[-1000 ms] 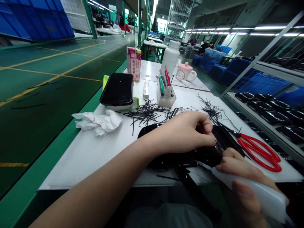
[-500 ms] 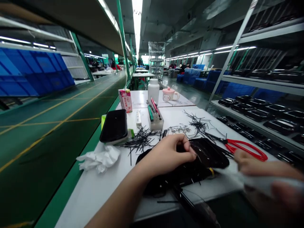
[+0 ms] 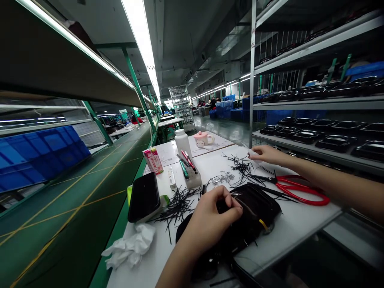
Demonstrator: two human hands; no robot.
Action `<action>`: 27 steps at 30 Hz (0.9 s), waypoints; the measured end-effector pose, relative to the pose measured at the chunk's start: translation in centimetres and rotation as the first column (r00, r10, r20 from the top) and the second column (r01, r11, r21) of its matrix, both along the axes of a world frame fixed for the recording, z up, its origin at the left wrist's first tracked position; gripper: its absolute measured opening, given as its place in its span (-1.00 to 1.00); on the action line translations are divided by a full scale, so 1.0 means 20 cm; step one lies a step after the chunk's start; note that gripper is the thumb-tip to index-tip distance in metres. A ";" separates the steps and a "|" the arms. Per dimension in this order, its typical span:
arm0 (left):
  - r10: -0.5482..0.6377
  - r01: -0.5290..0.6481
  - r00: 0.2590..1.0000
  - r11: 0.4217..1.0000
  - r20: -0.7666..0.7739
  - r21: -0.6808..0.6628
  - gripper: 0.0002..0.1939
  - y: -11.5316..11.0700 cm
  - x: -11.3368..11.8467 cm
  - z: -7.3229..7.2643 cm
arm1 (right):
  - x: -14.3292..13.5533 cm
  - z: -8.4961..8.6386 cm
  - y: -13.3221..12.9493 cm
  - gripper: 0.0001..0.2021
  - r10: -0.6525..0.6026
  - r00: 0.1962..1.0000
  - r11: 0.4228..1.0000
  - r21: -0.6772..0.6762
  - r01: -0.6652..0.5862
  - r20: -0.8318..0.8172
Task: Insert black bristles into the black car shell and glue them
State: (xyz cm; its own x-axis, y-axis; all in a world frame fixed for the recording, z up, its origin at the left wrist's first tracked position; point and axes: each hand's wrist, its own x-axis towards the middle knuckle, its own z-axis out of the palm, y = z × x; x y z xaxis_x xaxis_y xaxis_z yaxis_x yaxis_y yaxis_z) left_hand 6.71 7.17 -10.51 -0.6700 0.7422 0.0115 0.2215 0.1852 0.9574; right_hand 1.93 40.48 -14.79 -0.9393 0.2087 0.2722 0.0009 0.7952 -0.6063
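Note:
My left hand (image 3: 211,214) rests over a glossy black plastic casing (image 3: 255,208), its fingers curled and thumb pressed to the fingertips; whatever lies between them is hidden. The casing has a small yellow mark near its right end. Out to the right, above the table's far right side, my right hand (image 3: 264,155) pinches a thin, translucent piece of plastic film (image 3: 254,155). Below that forearm lie red-handled scissors (image 3: 300,190). Thin black strips (image 3: 240,166) are scattered close by, with another heap (image 3: 178,204) left of the casing.
Small silvery bits (image 3: 223,178) lie behind the casing. Further back stand a pen holder (image 3: 193,182), a white bottle (image 3: 182,142) and a pink-lidded mug (image 3: 202,139). At left are a phone (image 3: 144,197) and crumpled tissue (image 3: 132,246). A rack (image 3: 318,105) of black casings borders the right.
My right hand has swung from the blurred lower right, forward and up to the table's far right side, with the translucent film. My left hand stays on the casing. The view has turned right.

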 end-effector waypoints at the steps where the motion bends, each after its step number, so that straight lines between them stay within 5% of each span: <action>1: -0.013 0.013 1.000 1.000 0.000 0.006 -0.70 0.00 0.01 0.00 | 0.00 -0.03 0.02 -0.69 -0.001 1.000 1.000 -0.009 0.001 0.012; 9: -0.107 0.107 0.994 0.994 -0.006 0.004 -0.69 0.00 0.04 0.00 | -0.04 -0.16 0.09 -0.74 -0.053 0.997 0.997 -0.061 0.056 0.059; 15: -0.144 0.144 0.990 0.990 -0.001 -0.011 -0.71 0.01 0.03 0.00 | 0.10 -0.11 0.14 -0.46 -0.152 0.987 0.986 -0.084 0.147 -0.055; 22: -0.171 0.171 0.985 0.985 0.010 -0.021 -0.75 0.01 0.03 0.01 | 0.46 -0.11 -0.07 -0.62 0.158 0.974 0.983 0.071 -0.172 0.163; 27: -0.151 0.151 0.989 0.989 0.010 0.009 -0.73 0.01 0.03 0.00 | 0.53 0.01 -0.14 -0.55 0.184 0.978 0.975 0.110 -0.194 0.093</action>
State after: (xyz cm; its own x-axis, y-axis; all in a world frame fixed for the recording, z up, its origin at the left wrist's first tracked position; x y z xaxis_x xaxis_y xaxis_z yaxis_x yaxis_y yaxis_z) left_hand 7.26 7.28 -10.54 -0.5506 0.8347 0.0116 0.2360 0.1424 0.9613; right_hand 12.55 37.69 -14.66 -0.9788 -0.0039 0.2045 -0.1105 0.8517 -0.5123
